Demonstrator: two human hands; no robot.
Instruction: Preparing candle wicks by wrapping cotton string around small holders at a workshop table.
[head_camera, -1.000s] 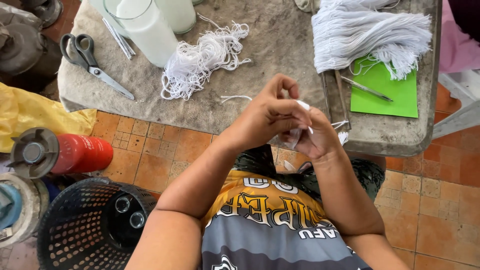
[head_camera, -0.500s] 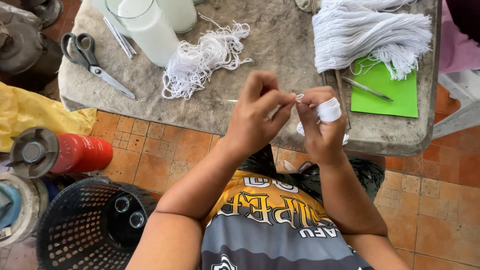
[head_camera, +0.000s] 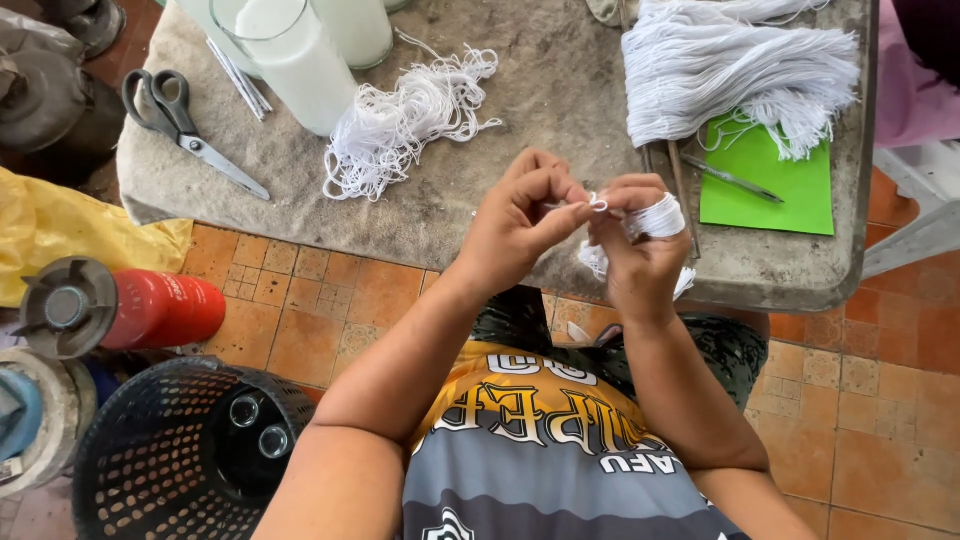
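white string (head_camera: 655, 218) pinched between both hands (head_camera: 590, 225), above table edge (head_camera: 770, 295)

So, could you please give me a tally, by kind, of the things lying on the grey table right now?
Glass candle jars: 2
Scissors: 1
White string heaps, loose pile and large bundle: 2
Green paper sheet: 1
Thin metal rod on the green sheet: 1
Total: 7
The left hand and right hand hold more string.
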